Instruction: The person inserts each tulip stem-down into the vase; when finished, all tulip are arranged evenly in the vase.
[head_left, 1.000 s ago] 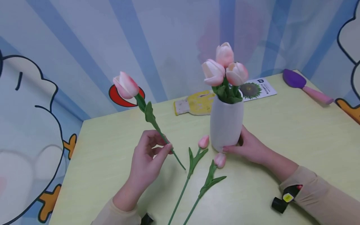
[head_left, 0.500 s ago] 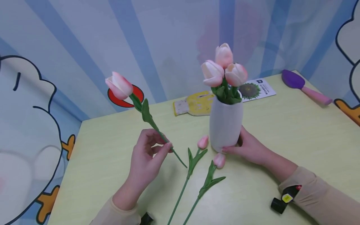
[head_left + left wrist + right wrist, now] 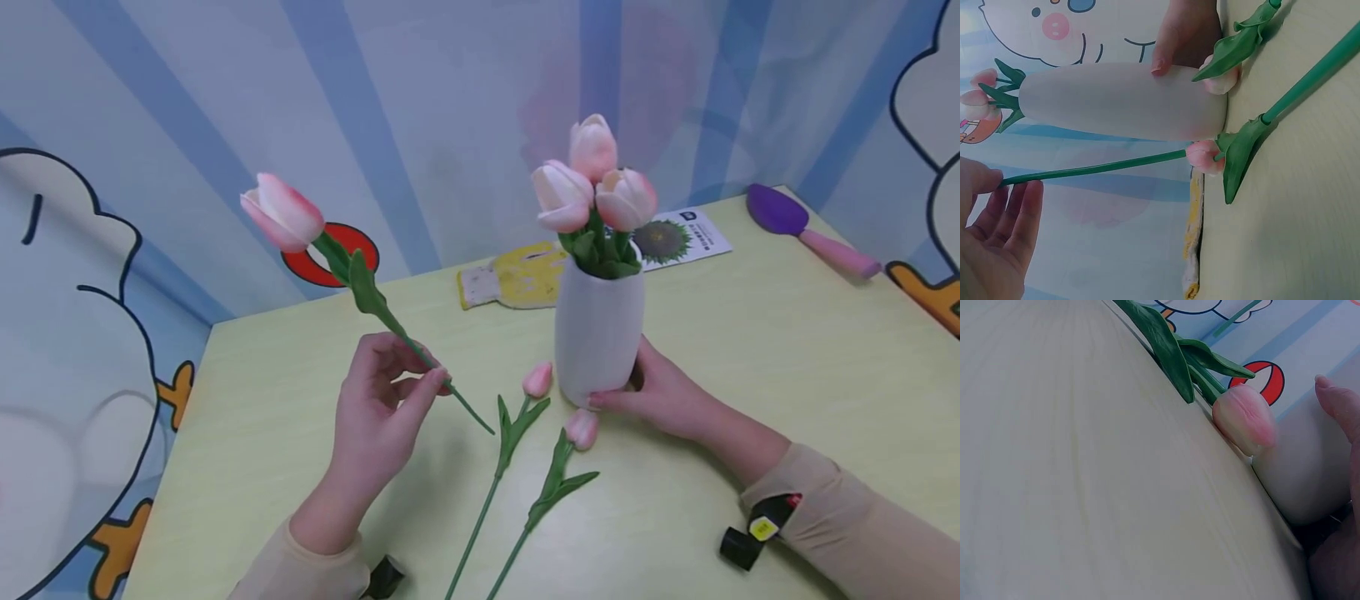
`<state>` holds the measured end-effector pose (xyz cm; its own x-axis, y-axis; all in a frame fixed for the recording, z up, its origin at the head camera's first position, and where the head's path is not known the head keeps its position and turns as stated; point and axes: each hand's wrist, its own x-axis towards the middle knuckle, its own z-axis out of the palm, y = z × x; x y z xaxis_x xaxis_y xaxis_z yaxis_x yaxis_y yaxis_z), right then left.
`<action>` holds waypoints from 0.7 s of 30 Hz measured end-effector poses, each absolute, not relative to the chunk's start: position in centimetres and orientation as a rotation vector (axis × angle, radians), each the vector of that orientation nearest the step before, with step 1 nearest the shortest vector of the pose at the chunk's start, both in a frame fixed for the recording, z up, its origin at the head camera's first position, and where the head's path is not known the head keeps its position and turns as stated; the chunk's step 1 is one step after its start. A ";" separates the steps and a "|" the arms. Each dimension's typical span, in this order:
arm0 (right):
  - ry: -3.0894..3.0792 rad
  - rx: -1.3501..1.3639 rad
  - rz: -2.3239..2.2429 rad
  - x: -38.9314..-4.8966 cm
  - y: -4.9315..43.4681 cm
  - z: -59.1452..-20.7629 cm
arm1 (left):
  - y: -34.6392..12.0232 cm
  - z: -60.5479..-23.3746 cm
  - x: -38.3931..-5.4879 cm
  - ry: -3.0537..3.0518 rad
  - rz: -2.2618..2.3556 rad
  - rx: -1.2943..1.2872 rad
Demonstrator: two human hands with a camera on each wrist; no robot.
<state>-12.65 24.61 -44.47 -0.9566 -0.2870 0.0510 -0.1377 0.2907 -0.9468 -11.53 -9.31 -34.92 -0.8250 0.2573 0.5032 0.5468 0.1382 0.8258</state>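
At the left, a pink-and-white tulip (image 3: 365,287) leans with its bloom up and to the left, and you pinch its stem between the thumb and fingers of your left hand (image 3: 382,408), above the bench (image 3: 795,358); the stem's lower end points down to the right. Next, a yellow cloth-like piece (image 3: 513,279) lies at the back, partly hidden by the white vase (image 3: 600,342). Nearer you, a first lying tulip (image 3: 511,437) rests on the bench, then a second lying tulip (image 3: 551,492), its bloom just beside the vase's base. The vase stands upright, holding three tulips (image 3: 625,200). You grip it low down with your right hand (image 3: 667,392), thumb on the near side, the other fingers mostly hidden. Beyond it lies a printed card (image 3: 697,236), and farthest right a purple spatula (image 3: 817,243) with a pink handle, near the back corner.
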 end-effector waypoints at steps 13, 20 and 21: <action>2.414 -0.388 -1.749 -12.6 24.5 -44.3 | -8.7 -33.7 -12.6 -2.104 -1.748 -0.807; 2.425 -0.387 -1.741 -12.6 24.6 -44.5 | -8.5 -33.5 -12.9 -2.069 -1.792 -0.801; 2.425 -0.390 -1.739 -12.6 24.6 -44.5 | -8.5 -33.5 -12.9 -2.057 -1.804 -0.803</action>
